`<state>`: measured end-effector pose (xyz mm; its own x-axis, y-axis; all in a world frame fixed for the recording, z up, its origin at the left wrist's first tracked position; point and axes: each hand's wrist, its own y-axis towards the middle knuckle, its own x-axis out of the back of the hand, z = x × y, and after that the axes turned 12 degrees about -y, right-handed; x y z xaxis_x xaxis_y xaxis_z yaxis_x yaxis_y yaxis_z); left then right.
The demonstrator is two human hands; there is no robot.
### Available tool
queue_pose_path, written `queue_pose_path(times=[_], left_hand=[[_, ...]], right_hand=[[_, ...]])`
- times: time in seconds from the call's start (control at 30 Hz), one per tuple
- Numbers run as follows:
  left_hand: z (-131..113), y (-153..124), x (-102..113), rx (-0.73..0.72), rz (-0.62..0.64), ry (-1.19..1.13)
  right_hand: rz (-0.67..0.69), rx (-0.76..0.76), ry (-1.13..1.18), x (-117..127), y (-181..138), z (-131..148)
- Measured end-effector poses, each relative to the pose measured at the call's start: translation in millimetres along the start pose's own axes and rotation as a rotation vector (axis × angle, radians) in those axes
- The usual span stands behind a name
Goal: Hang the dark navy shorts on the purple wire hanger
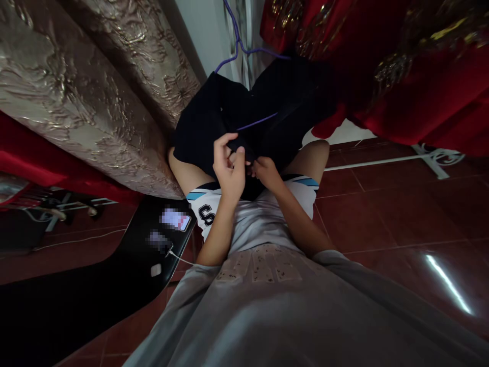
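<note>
A dark, nearly black garment [198, 122] hangs on a purple wire hanger [239, 43] and spreads over my lap. Part of the hanger's lower bar shows across the garment's opening. My left hand [230, 171] is at the garment's near part, thumb and index finger raised and apart, the other fingers curled in against the cloth. Close beside it on the right, my right hand [266, 173] pinches the same cloth with bent fingers. The fingertips of both hands nearly meet, and whatever small detail lies between them is too dark to make out.
Shiny beige embossed fabric [95, 102] hangs at left, red cloth with gold trim [431, 97] at right. Two phones, one a lit phone [175, 219], lie on a black seat [133, 255] with a small white case [156, 270]. A white rack foot [431, 160] stands on red tiles.
</note>
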<state>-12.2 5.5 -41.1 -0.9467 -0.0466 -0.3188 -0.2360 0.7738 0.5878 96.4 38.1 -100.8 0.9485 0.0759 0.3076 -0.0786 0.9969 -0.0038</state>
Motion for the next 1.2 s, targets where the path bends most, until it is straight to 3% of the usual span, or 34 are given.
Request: queue_pose_path(times=[0.1, 0.17, 0.27, 0.37, 0.47, 0.57, 0.73, 0.8, 0.87, 0.97, 1.07, 1.13, 1.2], left_hand=[[26.7, -10.9, 10.6, 0.031, -0.175, -0.124], [48.9, -24.0, 20.5, 0.085, -0.223, -0.070], [75.4, -42.1, 32.8, 0.180, -0.081, 0.137], [86.2, -47.2, 36.2, 0.185, 0.068, 0.334], [86.2, -40.8, 33.0, 0.158, 0.066, 0.439], [86.7, -33.6, 30.0, 0.105, 0.109, 0.469], [102.4, -26.9, 34.2, 0.079, 0.252, 0.573], [105.5, -20.2, 38.3, 0.096, 0.321, 0.565], [98.2, -7.8, 41.8, 0.115, 0.446, 0.537], [62.2, 22.2, 40.7, 0.110, 0.601, 0.468], [9.2, 60.3, 27.6, 0.016, 0.489, 0.441], [-20.6, 83.2, 13.2, -0.122, 0.403, 0.456], [-38.9, 97.8, -2.1, -0.278, 0.421, 0.463]], right_hand=[[-0.129, 0.030, -0.020, 5.1, -2.8, 4.2], [-0.147, 0.047, -0.010, 5.4, -4.4, 5.9], [-0.077, 0.072, 0.067, 3.2, -5.8, 5.2], [0.004, 0.069, 0.089, 2.8, -6.7, 3.0], [0.053, 0.049, 0.070, 7.8, -3.9, 9.2], [0.012, 0.063, 0.084, 21.6, 8.9, 36.8], [-0.270, 0.195, 0.192, 55.5, 40.6, 117.0], [-0.314, 0.277, 0.219, 61.6, 43.9, 137.9], [-0.287, 0.310, 0.230, 60.2, 39.5, 144.8], [-0.209, 0.270, 0.194, 52.6, 27.4, 139.6], [-0.201, 0.277, 0.148, 51.6, 18.9, 139.4], [-0.205, 0.331, 0.125, 55.5, 15.8, 146.4], [-0.198, 0.390, 0.107, 59.3, 14.1, 152.7]])
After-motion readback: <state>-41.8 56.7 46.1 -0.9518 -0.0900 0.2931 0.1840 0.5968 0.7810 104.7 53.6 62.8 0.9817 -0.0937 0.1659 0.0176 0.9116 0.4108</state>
